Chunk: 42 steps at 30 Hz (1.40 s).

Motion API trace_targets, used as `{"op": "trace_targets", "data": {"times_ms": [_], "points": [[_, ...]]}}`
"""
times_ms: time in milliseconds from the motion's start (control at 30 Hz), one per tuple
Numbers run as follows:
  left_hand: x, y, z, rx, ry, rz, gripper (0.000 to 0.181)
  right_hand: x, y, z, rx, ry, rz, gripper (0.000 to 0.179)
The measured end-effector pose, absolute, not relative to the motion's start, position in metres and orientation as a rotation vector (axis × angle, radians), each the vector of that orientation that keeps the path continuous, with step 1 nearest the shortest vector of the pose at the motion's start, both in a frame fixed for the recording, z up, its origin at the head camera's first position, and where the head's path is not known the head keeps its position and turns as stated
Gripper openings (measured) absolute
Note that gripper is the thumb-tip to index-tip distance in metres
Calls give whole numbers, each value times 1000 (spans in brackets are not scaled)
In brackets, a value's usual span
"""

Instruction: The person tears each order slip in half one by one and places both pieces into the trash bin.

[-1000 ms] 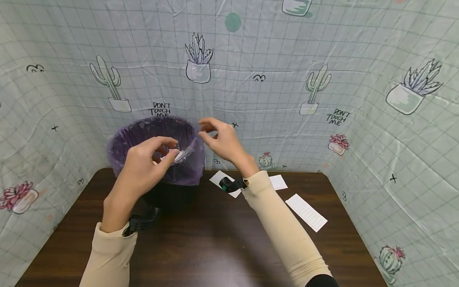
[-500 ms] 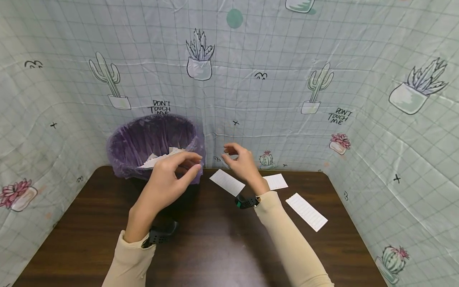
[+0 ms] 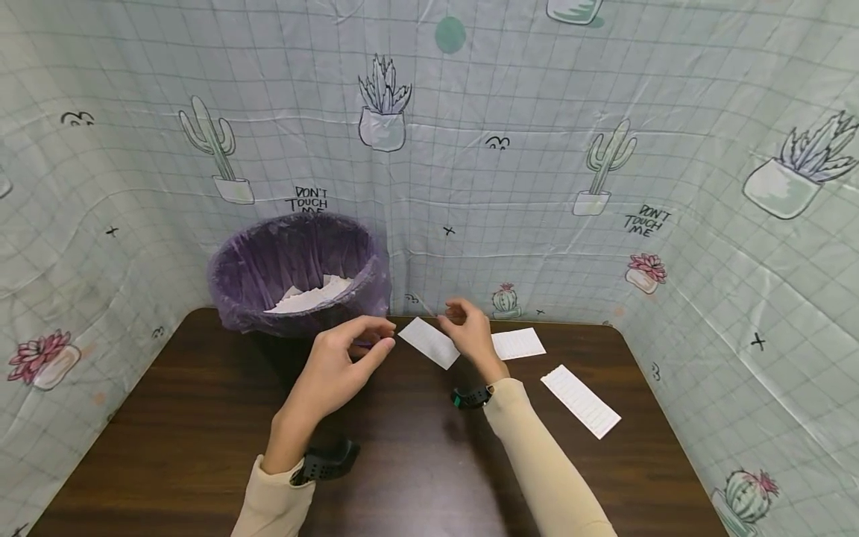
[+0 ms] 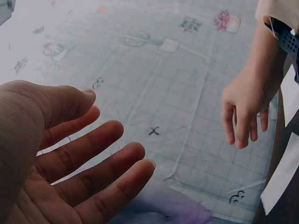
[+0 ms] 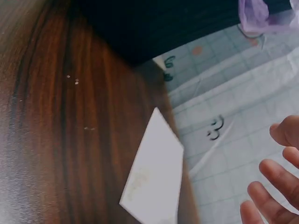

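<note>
My left hand (image 3: 342, 365) hovers in front of the bin, fingers relaxed and nothing between them. In the left wrist view its fingers (image 4: 112, 154) spread loosely apart. Over the back of the table my right hand (image 3: 472, 332) hangs with loosely bent fingers, holding nothing. Just left of it lies a white slip of paper (image 3: 429, 343), seen also in the right wrist view as a pale paper slip (image 5: 156, 172). A second printed slip (image 3: 520, 343) is partly behind the right hand. Further right lies a third slip (image 3: 580, 401).
A black bin with a purple liner (image 3: 231, 294) stands at the back left. Torn white paper (image 3: 309, 297) lies inside it. The dark wooden table (image 3: 416, 455) is enclosed by a patterned cloth (image 3: 456, 171) at the back and sides.
Both hands have moved away from the bin, rightward and toward me. The torn paper in the bin has come into full view. The slips on the table lie as before.
</note>
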<state>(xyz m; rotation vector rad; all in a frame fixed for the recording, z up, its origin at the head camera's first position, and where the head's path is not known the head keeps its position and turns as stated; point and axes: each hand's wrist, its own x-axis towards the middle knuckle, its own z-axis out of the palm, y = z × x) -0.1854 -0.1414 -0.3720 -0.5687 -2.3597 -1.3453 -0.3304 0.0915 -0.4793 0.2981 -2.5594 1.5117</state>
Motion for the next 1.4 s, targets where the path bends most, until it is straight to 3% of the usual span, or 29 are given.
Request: {"op": "trace_targets", "data": {"times_ms": [267, 600, 867, 1400], "points": [[-183, -136, -398, -520, -2360, -1470, 16, -332, 93, -510, 182, -2605, 1426, 37], [-186, -127, -427, -415, -2415, -1567, 16, -327, 89, -531, 205, -2849, 1057, 61], [-191, -129, -454, -291, -2457, -1586, 14, -313, 84, -531, 323, -2959, 859, 59], [-196, -125, -477, -251, -2466, -1618, 14, -294, 97, -522, 487, -2932, 978, 64]]}}
